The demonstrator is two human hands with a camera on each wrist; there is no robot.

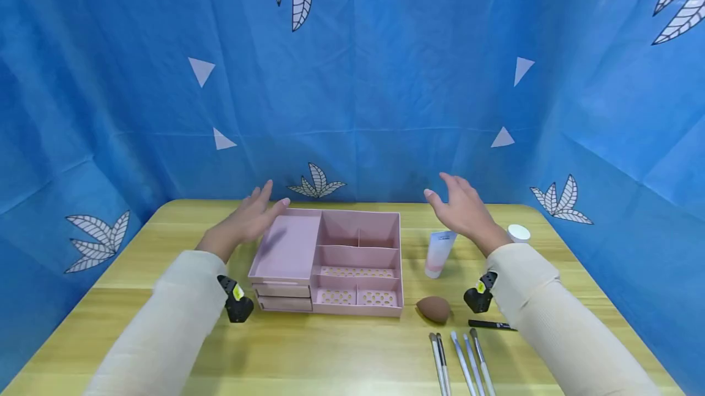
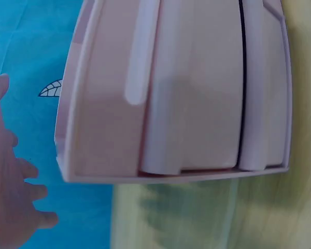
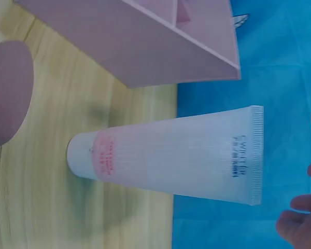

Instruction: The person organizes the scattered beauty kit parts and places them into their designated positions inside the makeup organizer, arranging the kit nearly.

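Both hands hover over the table with fingers extended, holding nothing. My left hand [image 1: 250, 218] is above the left side of a pink organizer [image 1: 292, 243] with drawers and compartments; in the left wrist view its drawer fronts [image 2: 207, 93] fill the middle, the fingers [image 2: 10, 197] to their left. My right hand [image 1: 462, 209] is raised behind and above a white-and-pink squeeze tube [image 1: 440, 252], which stands upright on its cap. The right wrist view shows that tube [image 3: 181, 155] close up, with fingertips [image 3: 300, 218] at the right edge, apart from it.
A brown teardrop makeup sponge [image 1: 434, 309] sits right of the organizer. Several makeup brushes [image 1: 468, 362] lie at the front. A black pen-like stick [image 1: 490, 324] lies near the right sleeve, and a white-lidded jar [image 1: 519, 234] stands beyond it. Blue curtains [image 1: 352, 78] enclose the table.
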